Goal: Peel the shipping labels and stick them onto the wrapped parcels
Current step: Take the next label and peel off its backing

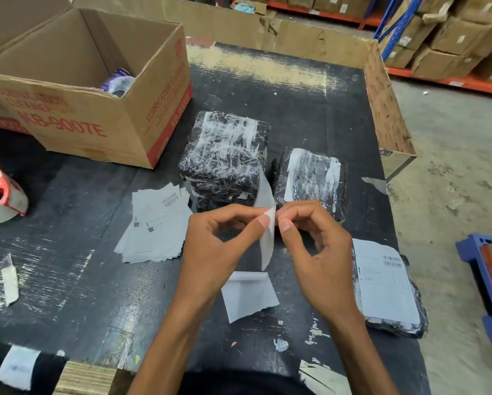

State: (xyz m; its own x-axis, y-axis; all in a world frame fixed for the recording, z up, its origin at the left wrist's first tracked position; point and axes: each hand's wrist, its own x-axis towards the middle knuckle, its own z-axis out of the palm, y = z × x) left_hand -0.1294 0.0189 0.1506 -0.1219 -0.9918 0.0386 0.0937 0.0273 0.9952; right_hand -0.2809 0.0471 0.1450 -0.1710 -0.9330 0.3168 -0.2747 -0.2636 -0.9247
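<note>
Label held upright above bench, left hand and right hand each pinching its top corner between thumb and forefinger (likely splitting sticker from backing); unlabelled parcels sit just beyond, within reach.

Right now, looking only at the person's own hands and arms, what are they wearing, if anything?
The left hand and right hand are bare: no gloves, rings or watch show. Both forearms are uncovered, no sleeve in view. Nails are short. A dark garment shows at the bottom edge.
</note>
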